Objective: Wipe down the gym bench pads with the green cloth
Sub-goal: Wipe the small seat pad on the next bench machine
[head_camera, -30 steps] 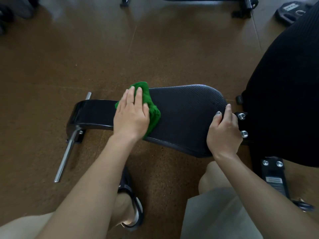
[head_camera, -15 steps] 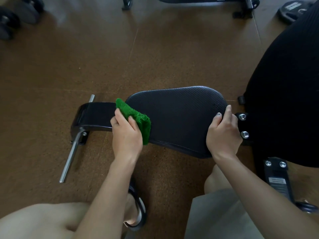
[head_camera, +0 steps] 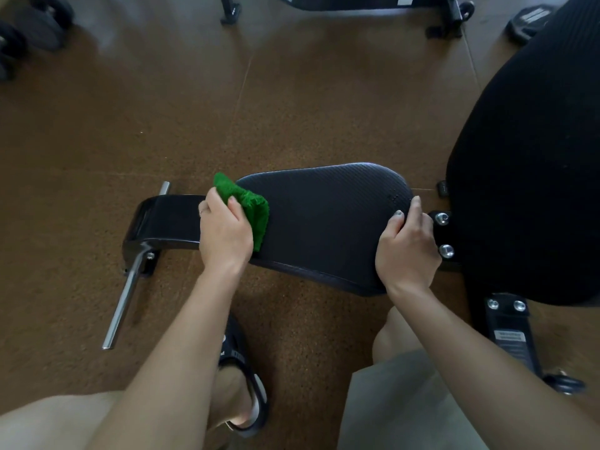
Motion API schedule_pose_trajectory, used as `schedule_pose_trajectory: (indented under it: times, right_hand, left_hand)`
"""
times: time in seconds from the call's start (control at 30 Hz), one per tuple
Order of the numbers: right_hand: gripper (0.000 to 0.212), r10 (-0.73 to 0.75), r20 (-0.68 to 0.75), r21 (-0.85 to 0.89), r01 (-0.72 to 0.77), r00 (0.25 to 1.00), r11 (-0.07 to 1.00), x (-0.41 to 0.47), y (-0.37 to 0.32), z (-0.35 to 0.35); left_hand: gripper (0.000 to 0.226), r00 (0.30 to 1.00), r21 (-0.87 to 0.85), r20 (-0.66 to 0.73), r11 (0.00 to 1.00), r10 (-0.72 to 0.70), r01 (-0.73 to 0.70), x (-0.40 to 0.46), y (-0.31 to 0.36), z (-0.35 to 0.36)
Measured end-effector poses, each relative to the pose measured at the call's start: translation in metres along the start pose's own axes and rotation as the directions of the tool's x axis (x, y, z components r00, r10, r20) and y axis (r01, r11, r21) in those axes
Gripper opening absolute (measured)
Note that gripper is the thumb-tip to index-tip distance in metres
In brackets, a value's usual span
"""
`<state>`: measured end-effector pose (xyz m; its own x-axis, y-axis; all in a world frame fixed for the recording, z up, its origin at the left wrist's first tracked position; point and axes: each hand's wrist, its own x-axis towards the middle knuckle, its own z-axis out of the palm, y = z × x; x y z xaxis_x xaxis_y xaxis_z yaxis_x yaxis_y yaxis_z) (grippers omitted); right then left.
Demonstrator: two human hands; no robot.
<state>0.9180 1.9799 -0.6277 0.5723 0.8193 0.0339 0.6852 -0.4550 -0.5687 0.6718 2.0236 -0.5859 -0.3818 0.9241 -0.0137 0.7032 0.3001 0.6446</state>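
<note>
Back pad [head_camera: 532,177]: large, black, right of the seat pad. Seat pad [head_camera: 324,222]: firm and textured, we judge; our right hand [head_camera: 406,251] clasps its right end. Green cloth [head_camera: 250,206]: soft, light, bunched under our left hand [head_camera: 224,235], which clutches it at the seat pad's left end; best held wadded. Floor [head_camera: 162,108]: brown, speckled; dumbbells [head_camera: 29,30] far left.

The left hand [head_camera: 225,233] has its fingers curled around the green cloth [head_camera: 248,206] and holds it down on the seat pad [head_camera: 324,219], with the bare arm reaching out from low on the left. The right hand [head_camera: 407,246] grips the wide end of the same pad, thumb on top. Both arms are stretched forward, a little bent.
</note>
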Motion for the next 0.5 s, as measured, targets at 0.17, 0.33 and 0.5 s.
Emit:
schedule_pose_trajectory:
  times: [0.17,0.33,0.5]
  right_hand:
    - [0.054,0.014,0.012,0.012,-0.014,1.000,1.000,-0.002,-0.002,-0.001]
    - [0.052,0.066,0.050,0.100,-0.071,0.997,0.992,-0.001,-0.001,-0.004]
    - [0.051,0.097,0.089,0.220,-0.114,0.991,0.969,0.002,0.003,-0.008]
  left_hand:
    - [0.049,0.995,0.075,-0.075,0.996,0.062,-0.056,-0.051,-0.017,0.008]
    - [0.051,0.897,0.287,0.126,0.849,0.425,-0.443,-0.129,0.002,0.041]
    - [0.058,0.667,0.299,0.418,0.600,0.617,-0.742,-0.110,0.035,0.062]
